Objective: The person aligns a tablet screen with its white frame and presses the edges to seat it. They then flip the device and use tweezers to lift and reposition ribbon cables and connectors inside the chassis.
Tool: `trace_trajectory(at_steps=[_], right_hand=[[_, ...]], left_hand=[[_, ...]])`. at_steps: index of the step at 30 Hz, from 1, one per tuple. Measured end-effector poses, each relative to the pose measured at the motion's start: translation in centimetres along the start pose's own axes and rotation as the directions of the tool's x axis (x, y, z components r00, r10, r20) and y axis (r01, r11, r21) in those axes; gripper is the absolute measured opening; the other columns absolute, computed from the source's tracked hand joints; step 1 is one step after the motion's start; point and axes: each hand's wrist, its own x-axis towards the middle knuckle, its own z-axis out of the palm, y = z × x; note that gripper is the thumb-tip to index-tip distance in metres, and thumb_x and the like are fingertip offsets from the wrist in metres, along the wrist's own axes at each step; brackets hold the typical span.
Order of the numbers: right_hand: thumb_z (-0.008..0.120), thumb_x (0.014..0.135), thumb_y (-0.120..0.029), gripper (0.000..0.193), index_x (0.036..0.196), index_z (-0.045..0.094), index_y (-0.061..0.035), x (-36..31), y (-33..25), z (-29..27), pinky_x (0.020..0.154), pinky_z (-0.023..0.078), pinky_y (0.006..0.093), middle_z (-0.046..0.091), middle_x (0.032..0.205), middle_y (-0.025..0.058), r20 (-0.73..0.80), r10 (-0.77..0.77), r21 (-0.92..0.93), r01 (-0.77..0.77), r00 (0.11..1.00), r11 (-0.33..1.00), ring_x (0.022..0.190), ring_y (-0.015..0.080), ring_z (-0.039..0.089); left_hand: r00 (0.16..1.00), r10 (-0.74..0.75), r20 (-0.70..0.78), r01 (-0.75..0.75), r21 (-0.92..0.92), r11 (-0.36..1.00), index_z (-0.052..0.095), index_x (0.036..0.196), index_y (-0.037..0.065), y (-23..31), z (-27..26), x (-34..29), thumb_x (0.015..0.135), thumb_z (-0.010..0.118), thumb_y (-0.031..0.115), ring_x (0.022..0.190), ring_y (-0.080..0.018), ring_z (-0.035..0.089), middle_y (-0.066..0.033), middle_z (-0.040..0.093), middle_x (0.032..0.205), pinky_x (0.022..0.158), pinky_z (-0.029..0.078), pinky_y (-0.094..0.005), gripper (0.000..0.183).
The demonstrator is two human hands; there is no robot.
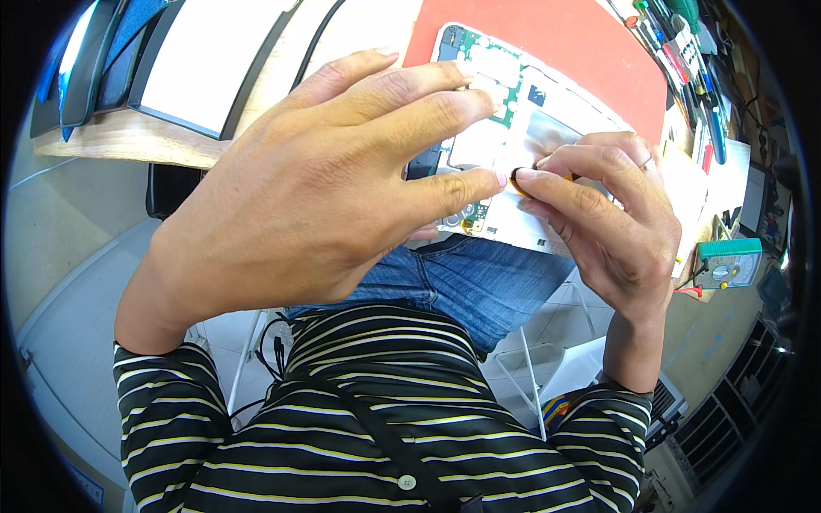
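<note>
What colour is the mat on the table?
The mat is orange-red, seen best in the head view.

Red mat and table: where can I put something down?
The red mat is bare between the opened device and the tools; the wooden table, between black cable and mat. Crowded: the device, where left hand and right hand work.

The head camera, a wide fisheye, looks from the wearer's head steeply downward at close range. The desk occupies the upper frame, the striped shirt the lower. The left hand, left of centre, appears nearer than the right hand. Straight edges bow toward the frame's rim.
</note>
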Motion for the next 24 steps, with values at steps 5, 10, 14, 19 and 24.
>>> trace_trajectory(at_steps=[5, 10, 14, 19, 24], right_hand=[[0.087, 0.072, -0.011, 0.034, 0.106, 0.083, -0.0081, 0.0, -0.1, 0.1, 0.079, 0.052, 0.0390, 0.072, 0.095, 0.0058, -0.009, 0.003, -0.032, -0.003, 1.000, 0.999, 0.092, 0.0254, 0.066], [0.086, 0.071, -0.011, 0.040, 0.111, 0.084, -0.0125, 0.2, -0.4, 0.2, 0.079, 0.051, 0.0388, 0.068, 0.093, 0.0048, 0.016, 0.002, -0.068, -0.001, 1.000, 0.998, 0.089, 0.0237, 0.066], [0.085, 0.071, -0.009, 0.043, 0.114, 0.084, -0.0139, 0.4, -0.7, -0.2, 0.080, 0.052, 0.0392, 0.067, 0.093, 0.0051, 0.060, 0.027, -0.101, -0.021, 0.998, 0.995, 0.089, 0.0237, 0.065], [0.083, 0.072, -0.007, 0.044, 0.115, 0.084, -0.0141, 0.5, -0.9, -0.1, 0.079, 0.052, 0.0383, 0.066, 0.095, 0.0057, 0.058, 0.026, -0.115, -0.019, 0.998, 0.993, 0.089, 0.0237, 0.065], [0.082, 0.072, -0.006, 0.045, 0.117, 0.084, -0.0139, 0.5, -0.9, -0.1, 0.079, 0.053, 0.0377, 0.066, 0.096, 0.0062, 0.074, 0.029, -0.119, -0.020, 0.997, 0.993, 0.090, 0.0237, 0.064]], left_hand=[[1.000, 0.020, -0.007, -0.020, -0.014, 1.000, 0.076, 0.130, 0.024, -0.3, 0.0, 0.1, 0.088, 0.069, 0.034, 0.143, -0.0330, 0.051, -0.0117, 0.060, 0.149, 0.120, 0.039, -0.0511, 0.044], [1.000, 0.009, -0.025, -0.009, -0.013, 1.000, 0.077, 0.128, 0.024, -0.4, 0.0, 0.0, 0.090, 0.068, 0.039, 0.140, -0.0336, 0.054, -0.0120, 0.062, 0.146, 0.119, 0.039, -0.0524, 0.041], [0.998, 0.053, -0.024, -0.053, 0.000, 0.999, 0.077, 0.127, 0.022, -0.9, 0.0, 0.0, 0.092, 0.065, 0.044, 0.139, -0.0336, 0.055, -0.0120, 0.062, 0.146, 0.118, 0.040, -0.0524, 0.043], [0.984, 0.164, -0.075, -0.159, 0.065, 0.985, 0.071, 0.131, 0.011, -2.6, 0.3, 0.0, 0.090, 0.068, 0.052, 0.136, -0.0343, 0.057, -0.0121, 0.064, 0.144, 0.117, 0.041, -0.0523, 0.058], [0.961, 0.236, -0.146, -0.216, 0.139, 0.966, 0.067, 0.134, 0.007, -3.0, 1.1, 0.2, 0.089, 0.070, 0.051, 0.134, -0.0351, 0.058, -0.0128, 0.064, 0.143, 0.116, 0.041, -0.0527, 0.063]])
